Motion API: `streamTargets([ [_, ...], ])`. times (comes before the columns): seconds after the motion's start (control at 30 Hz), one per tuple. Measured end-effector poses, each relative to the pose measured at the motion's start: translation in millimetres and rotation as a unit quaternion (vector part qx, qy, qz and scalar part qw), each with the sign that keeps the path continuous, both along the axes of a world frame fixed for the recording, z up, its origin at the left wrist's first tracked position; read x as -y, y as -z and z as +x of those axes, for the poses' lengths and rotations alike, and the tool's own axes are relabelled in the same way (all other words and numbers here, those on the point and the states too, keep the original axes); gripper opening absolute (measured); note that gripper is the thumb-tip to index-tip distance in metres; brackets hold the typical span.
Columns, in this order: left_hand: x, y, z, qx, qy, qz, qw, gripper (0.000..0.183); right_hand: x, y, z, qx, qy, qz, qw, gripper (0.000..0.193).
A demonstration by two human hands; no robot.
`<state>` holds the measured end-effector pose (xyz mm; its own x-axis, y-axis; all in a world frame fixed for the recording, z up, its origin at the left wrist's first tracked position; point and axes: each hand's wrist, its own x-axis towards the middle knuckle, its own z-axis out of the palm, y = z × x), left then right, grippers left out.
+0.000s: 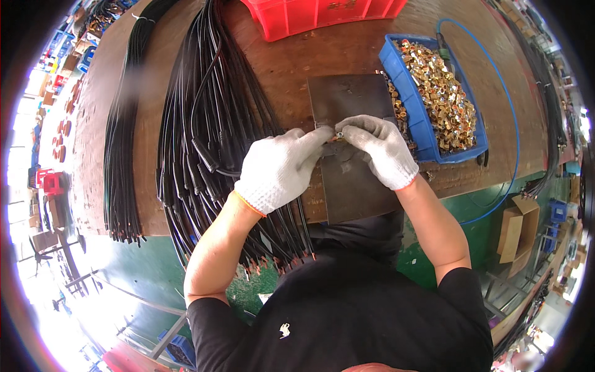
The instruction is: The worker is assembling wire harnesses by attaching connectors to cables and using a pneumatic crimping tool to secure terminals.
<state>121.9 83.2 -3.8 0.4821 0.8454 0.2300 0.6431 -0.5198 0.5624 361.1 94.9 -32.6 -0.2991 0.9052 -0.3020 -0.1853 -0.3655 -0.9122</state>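
Observation:
Both hands wear white knitted gloves and meet over a dark flat plate (353, 192) on the table. My left hand (279, 164) is closed in a pinch; a black cable (226, 173) runs to its glove, and a bit of copper colour shows at the fingertips. My right hand (381, 149) pinches a small shiny metal fitting (339, 134) against that end. Whether the fitting sits on the cable end is too small to tell. Left of my hands lies a bundle of black cables (201, 111), bare copper ends hanging over the table's near edge.
A blue bin (427, 152) of brass-coloured fittings (443, 99) stands right of the plate, with loose fittings (396, 105) beside it. A blue hose (505, 87) curves around the bin. A red crate (328, 18) is at the back; another cable bundle (124, 136) lies far left.

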Motion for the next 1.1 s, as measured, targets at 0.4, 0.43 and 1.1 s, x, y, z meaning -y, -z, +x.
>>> streamTargets([
  [0.4,-6.9,12.6,-1.0,-0.049,-0.050,-0.004,0.998,0.020,-16.5,-6.3,-10.2,0.236,-0.071,0.144,0.958,0.025],
  [0.43,-8.8,13.4,-2.1,-0.060,-0.056,0.003,0.997,0.020,-18.3,-8.0,-12.0,0.277,-0.077,0.155,0.945,0.026],
  [1.1,-22.4,41.7,2.3,-0.111,-0.039,0.044,0.992,0.012,-39.8,-2.2,-13.5,0.439,-0.145,0.338,0.820,0.021],
])
